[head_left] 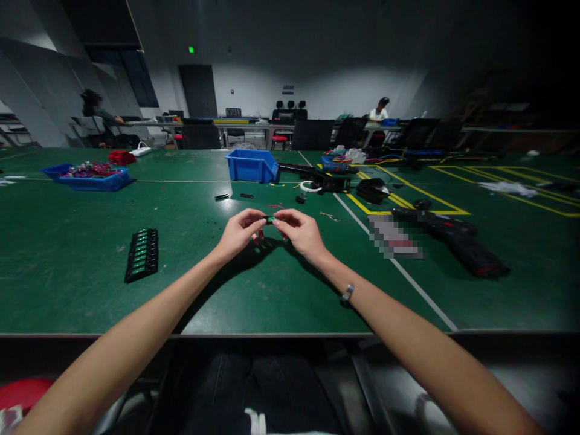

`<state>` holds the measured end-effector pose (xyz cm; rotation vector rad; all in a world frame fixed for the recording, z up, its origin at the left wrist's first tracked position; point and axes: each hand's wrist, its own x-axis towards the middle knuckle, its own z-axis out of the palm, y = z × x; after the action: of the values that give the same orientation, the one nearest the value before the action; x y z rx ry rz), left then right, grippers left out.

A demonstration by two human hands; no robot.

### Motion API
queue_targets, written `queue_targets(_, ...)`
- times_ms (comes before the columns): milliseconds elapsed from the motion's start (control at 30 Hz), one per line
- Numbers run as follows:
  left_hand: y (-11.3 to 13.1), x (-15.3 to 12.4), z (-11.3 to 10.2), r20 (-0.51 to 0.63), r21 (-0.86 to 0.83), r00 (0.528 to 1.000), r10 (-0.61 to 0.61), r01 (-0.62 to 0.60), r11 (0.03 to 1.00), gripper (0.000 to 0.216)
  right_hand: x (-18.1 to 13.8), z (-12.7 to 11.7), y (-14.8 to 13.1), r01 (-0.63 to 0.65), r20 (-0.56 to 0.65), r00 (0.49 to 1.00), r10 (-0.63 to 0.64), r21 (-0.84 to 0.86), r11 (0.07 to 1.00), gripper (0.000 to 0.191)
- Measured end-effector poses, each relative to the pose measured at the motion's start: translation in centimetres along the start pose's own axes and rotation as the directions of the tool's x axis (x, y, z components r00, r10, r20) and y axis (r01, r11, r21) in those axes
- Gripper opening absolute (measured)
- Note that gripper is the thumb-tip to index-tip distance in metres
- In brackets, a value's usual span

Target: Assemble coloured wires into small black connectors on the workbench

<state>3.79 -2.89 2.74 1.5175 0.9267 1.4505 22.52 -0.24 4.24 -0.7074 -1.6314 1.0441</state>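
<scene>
Above the green table, my left hand (243,231) and my right hand (299,231) meet with thumbs and fingertips closed on one small black housing with a green circuit board (270,220). Much of that piece is hidden behind the fingers. To the left of my hands lies a row of similar black housings with green boards (142,255), side by side. Just beyond my hands are two slim black strips, one on the left (222,197) and one on the right (246,196). A few thin red wires (276,206) lie close behind my fingers.
A blue bin (251,167) stands at the back, and a blue tray (99,179) of tangled wires sits far left. On the right lie a black gun-shaped device (453,235) and a blurred-out flat item (393,237). Two people (379,112) (97,115) sit at far tables.
</scene>
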Motion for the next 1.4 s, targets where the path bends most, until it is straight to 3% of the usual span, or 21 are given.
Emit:
queue_targets(500,0.26,-0.19,0.13,0.002,-0.033,1.0,-0.004,0.004,0.999,0.037,0.02,-0.07,0.57,0.07,0.009,0.997,-0.07,-0.045,0.997,0.02)
queue_targets(800,0.33,-0.25,0.02,0.037,0.033,0.999,-0.016,0.015,0.999,0.038,-0.02,0.01,0.55,0.083,0.011,0.997,-0.082,-0.056,0.995,0.021)
queue_targets(1400,0.39,-0.26,-0.01,0.037,-0.007,0.999,-0.018,0.018,1.0,0.04,-0.43,-0.01,0.21,0.131,0.022,0.991,-0.13,-0.105,0.986,0.026)
